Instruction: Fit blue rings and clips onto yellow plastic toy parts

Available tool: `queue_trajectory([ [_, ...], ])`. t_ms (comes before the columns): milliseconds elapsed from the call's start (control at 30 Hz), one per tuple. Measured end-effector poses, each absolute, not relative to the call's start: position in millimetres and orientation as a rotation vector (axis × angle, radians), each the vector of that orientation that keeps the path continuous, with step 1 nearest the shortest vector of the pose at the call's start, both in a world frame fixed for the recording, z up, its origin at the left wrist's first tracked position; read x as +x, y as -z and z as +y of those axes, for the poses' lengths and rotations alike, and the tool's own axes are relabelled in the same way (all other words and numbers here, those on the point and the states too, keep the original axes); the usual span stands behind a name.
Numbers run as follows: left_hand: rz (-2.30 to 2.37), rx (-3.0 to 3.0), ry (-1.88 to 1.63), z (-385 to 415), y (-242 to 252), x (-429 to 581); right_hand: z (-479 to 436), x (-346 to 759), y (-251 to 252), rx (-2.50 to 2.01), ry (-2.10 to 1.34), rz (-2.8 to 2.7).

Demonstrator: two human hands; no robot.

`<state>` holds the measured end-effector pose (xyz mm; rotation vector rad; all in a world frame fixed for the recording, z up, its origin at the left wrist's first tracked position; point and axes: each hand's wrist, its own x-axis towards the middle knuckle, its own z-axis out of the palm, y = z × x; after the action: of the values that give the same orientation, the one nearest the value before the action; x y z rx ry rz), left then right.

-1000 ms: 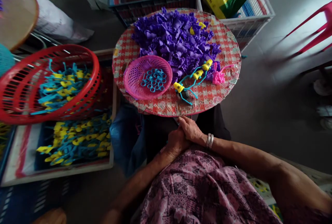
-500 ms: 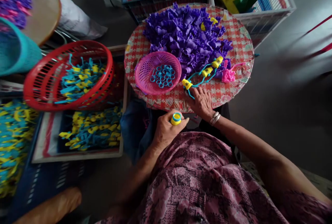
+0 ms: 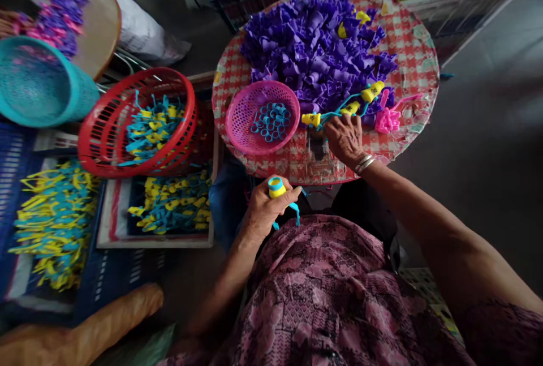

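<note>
Yellow-and-blue plastic piece (image 3: 277, 188) sits in the person's left hand (image 3: 262, 206), just in front of the near edge of a round, red-checked table (image 3: 413, 43). In the head view, the left thumb and fingers close around its yellow cup; the blue-ringed mouth faces up and thin blue strips hang below. It looks light and fairly stiff, probably smooth, with the strips more bendable; the cup's wall seems the best place to take hold, since the strips could flex or snag. The right hand (image 3: 346, 138) reaches over the table, fingers curled down at three yellow pieces (image 3: 311, 120) with blue strips; whether it pinches them cannot be told, as its back hides the fingertips. Left of it stands a pink basket (image 3: 237, 131) holding small blue rings (image 3: 271, 123); beyond lies a heap of purple parts (image 3: 314, 43), with a bright pink piece (image 3: 387, 120) to the right. Compared with half a second ago, the right hand is farther over the table, the leftmost yellow piece has tipped sideways, and the strips below the left hand have come into sight.
</note>
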<state>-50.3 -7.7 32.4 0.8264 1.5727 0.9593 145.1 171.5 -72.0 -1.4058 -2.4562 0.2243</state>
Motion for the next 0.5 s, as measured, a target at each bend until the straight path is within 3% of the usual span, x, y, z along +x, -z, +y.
queue_trajectory([
  [267,1.510,0.764,-0.958,-0.5,-34.7,-37.4,198.6,165.2,79.0,-1.408,-0.144,-2.315],
  [500,1.338,0.186,-0.929,33.4,-4.7,-39.1,137.3,166.1,66.7,-1.166,-0.367,-2.451],
])
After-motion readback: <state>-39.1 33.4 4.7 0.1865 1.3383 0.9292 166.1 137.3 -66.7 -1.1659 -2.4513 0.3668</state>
